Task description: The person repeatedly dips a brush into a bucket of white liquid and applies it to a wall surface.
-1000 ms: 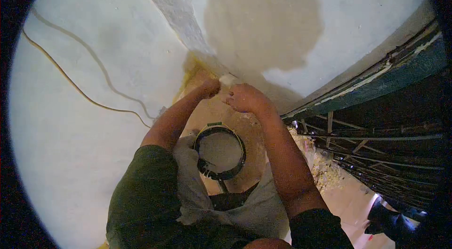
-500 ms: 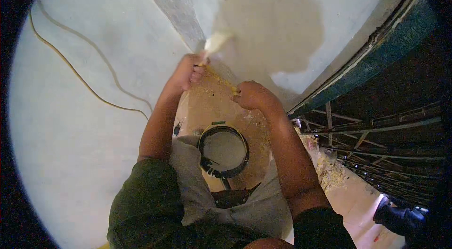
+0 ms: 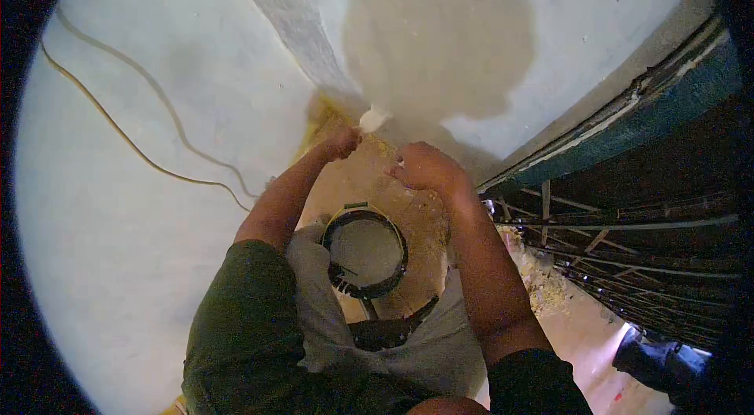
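Observation:
My left hand is closed near the foot of the wall corner, and a small whitish piece stands out just beyond its fingers; I cannot make out what it is. To its right, my right hand is curled closed, with something small and pale at its fingertips, too small to name. Below both hands, between my knees, a round black bucket holds grey paste. Pale walls meet at a grey strip above my hands.
A yellowish cable hangs along the left wall. At the right are a green-blue beam and dark metal bars. Yellowish debris lies on the floor at the lower right, near a dark object.
My left hand has moved down and right, and the whitish piece beyond it has come lower. The yellow strand seen between my hands no longer shows there. My right hand has shifted slightly.

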Action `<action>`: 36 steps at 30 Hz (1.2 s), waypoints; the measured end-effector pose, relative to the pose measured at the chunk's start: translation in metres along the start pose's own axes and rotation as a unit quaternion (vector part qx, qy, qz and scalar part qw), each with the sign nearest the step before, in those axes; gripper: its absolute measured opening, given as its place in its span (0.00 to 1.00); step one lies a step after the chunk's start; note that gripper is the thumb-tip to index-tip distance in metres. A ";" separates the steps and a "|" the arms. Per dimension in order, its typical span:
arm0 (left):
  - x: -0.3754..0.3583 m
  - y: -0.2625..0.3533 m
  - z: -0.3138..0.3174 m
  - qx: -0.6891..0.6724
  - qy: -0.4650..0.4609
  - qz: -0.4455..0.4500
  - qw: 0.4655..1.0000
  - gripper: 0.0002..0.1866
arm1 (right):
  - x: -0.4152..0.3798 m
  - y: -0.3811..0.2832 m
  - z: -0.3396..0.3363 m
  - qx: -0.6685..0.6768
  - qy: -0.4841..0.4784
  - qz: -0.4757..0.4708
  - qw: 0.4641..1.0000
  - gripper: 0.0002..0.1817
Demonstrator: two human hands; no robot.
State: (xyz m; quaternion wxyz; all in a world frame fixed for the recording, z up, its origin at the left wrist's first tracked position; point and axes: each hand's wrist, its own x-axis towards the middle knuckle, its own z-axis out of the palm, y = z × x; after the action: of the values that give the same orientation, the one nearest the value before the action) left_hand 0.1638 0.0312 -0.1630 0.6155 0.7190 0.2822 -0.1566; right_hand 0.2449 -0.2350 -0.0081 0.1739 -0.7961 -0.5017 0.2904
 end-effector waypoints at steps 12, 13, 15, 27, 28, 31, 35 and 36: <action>-0.039 0.044 0.033 0.262 0.127 0.029 0.956 0.14 | 0.013 -0.006 0.003 0.011 -0.042 -0.011 0.999 0.23; -0.046 0.049 0.037 0.098 0.173 -0.064 0.978 0.16 | 0.011 -0.004 0.004 0.012 -0.032 -0.003 0.999 0.23; -0.010 -0.007 0.014 0.043 0.160 0.001 0.986 0.17 | 0.011 0.000 0.006 0.003 -0.017 -0.019 1.000 0.23; -0.005 -0.012 0.017 -0.221 -0.023 0.152 0.963 0.13 | -0.002 -0.007 -0.002 0.028 0.014 -0.017 0.999 0.23; -0.009 -0.004 0.025 0.002 0.055 0.175 0.983 0.18 | 0.000 -0.005 -0.001 0.022 0.012 0.002 1.000 0.23; 0.056 -0.082 0.024 -0.374 -0.109 -0.054 0.919 0.18 | 0.011 0.004 0.004 0.004 -0.053 -0.004 0.999 0.23; 0.092 -0.121 0.019 0.094 -0.203 0.284 0.933 0.19 | 0.013 0.008 0.007 -0.015 -0.012 -0.026 0.999 0.23; 0.081 -0.097 0.027 0.093 -0.171 0.121 0.973 0.15 | 0.009 0.001 0.000 0.007 -0.007 -0.036 0.999 0.23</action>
State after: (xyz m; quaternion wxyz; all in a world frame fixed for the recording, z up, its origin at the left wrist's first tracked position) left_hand 0.1736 0.0299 -0.2918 0.5996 0.7644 0.0675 -0.2271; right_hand 0.2484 -0.2276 -0.0107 0.1862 -0.7741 -0.5291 0.2934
